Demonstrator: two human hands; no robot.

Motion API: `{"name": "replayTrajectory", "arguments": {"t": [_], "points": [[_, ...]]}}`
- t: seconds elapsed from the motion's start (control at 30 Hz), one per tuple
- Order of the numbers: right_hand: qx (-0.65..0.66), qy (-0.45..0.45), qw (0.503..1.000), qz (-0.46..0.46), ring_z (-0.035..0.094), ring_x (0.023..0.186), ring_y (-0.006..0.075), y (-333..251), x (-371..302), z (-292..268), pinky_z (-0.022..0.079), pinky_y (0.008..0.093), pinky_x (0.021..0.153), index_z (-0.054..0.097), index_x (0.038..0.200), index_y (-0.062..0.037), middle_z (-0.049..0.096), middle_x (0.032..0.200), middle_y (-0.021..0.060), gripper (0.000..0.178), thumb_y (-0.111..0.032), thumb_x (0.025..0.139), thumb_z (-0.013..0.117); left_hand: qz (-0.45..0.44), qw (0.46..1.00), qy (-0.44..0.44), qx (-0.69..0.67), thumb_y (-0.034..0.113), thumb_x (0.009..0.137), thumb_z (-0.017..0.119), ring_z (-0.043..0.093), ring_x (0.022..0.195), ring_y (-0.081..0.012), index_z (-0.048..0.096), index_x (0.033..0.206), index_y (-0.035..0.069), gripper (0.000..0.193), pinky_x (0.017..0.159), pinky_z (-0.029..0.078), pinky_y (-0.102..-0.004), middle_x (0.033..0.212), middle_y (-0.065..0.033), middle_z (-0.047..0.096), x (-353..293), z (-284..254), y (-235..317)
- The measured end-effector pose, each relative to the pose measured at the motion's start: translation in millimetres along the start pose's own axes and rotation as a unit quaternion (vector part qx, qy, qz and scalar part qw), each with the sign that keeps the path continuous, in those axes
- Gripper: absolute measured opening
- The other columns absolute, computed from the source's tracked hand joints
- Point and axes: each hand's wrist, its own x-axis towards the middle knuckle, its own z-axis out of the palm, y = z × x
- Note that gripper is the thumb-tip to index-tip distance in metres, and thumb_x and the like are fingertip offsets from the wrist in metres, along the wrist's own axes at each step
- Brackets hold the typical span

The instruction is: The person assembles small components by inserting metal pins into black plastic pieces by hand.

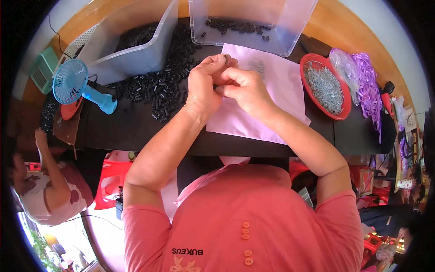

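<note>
This place is looking like a small assembly workshop: black tubular parts [158, 90] are lying heaped across a dark surface [131, 131], plastic bins [136, 65] are holding more, a red basin [338, 116] is carrying metal pieces [325, 88], and another person [56, 195] is reaching up alongside.

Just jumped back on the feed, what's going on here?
The left hand and right hand are close together over a pink cloth; whatever they may be holding is mostly hidden. Small greyish pieces lie on the cloth just beyond the right hand. Loose black tube-like pieces are heaped to the left, and a red bowl of silvery metal pieces stands to the right.
</note>
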Motion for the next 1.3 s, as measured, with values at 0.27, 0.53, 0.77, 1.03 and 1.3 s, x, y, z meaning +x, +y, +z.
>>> {"name": "replayTrajectory", "arguments": {"t": [0.27,0.53,0.77,1.03,1.3], "points": [[-0.051,-0.011,0.997,-0.049,0.061,0.081,0.0130,-9,3,1,0.048,0.0274,0.075,0.066,0.096,0.0013,0.066,0.085,0.0060,0.015,0.000,0.082,0.064,-0.015,1.000,-0.002,-0.018,0.009,0.093,0.052,0.062,0.089,-0.0253,0.056,0.099,-0.001,0.012,0.084,0.051,-0.0380,0.095,-0.0143,0.064,2,-3,3],[-0.196,0.009,0.968,-0.158,0.064,0.077,0.0237,-4,1,-1,0.050,0.0328,0.068,0.062,0.090,-0.0014,0.065,0.085,0.0127,0.011,0.002,0.079,0.063,-0.029,0.999,-0.017,-0.015,0.009,0.094,0.051,0.063,0.087,-0.0245,0.056,0.098,-0.001,0.012,0.082,0.052,-0.0351,0.092,-0.0151,0.064,3,-1,-1],[-0.162,0.046,0.966,-0.195,0.062,0.075,0.0282,8,-3,3,0.049,0.0349,0.066,0.061,0.088,-0.0025,0.064,0.084,0.0121,0.013,0.002,0.077,0.063,-0.037,0.999,-0.024,0.004,0.008,0.094,0.051,0.063,0.085,-0.0247,0.056,0.096,-0.002,0.011,0.080,0.052,-0.0353,0.092,-0.0157,0.064,1,-1,-3],[-0.086,0.149,0.971,-0.164,0.062,0.072,0.0157,2,4,-28,0.049,0.0276,0.066,0.064,0.085,0.0000,0.064,0.075,0.0065,0.004,-0.002,0.082,0.066,0.056,0.983,-0.010,0.173,0.005,0.088,0.063,0.061,0.077,-0.0166,0.064,0.099,-0.005,0.014,0.063,0.049,-0.0278,0.088,-0.0092,0.065,0,-1,-7],[0.083,0.143,0.986,0.002,0.062,0.082,0.0118,1,14,-45,0.049,0.0260,0.079,0.071,0.095,-0.0012,0.068,0.086,0.0049,0.013,-0.009,0.086,0.064,0.014,0.979,-0.025,0.200,0.004,0.087,0.064,0.060,0.070,-0.0173,0.064,0.098,-0.007,0.016,0.058,0.047,-0.0278,0.084,-0.0112,0.065,-4,6,-7]]}}
